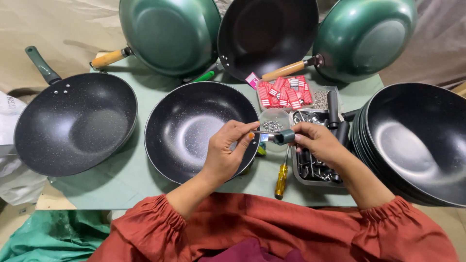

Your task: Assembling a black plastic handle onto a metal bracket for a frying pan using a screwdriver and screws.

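The person's left hand (228,148) pinches a thin metal screw (259,132) between thumb and fingertips, fingers closed on it. The right hand (318,140) is clamped around a short green handle piece (284,137), its round end turned toward the screw; the two meet just above the near rim of a black speckled pan (187,131), in front of the person's chest.

That pan is round, shallow and glossy inside, and lies on a pale green table cover (131,170). To its left sits another speckled black pan (73,123) with a dark green handle. Along the far edge three deep pans stand tilted: two show smooth green undersides (170,31) (364,36), and a dark one (267,34) stands between them, with wooden handles pointing down. At the right a stack of black pans (417,140) nests together.

Behind the hands are a small clear round tub of shiny screws (273,123), a tray of red and white packets (286,92), and a metal tray (315,170) holding dark handle parts. A yellow-handled screwdriver (281,179) lies on the cover below the hands. Rust-red gathered sleeves (160,218) cover both forearms.
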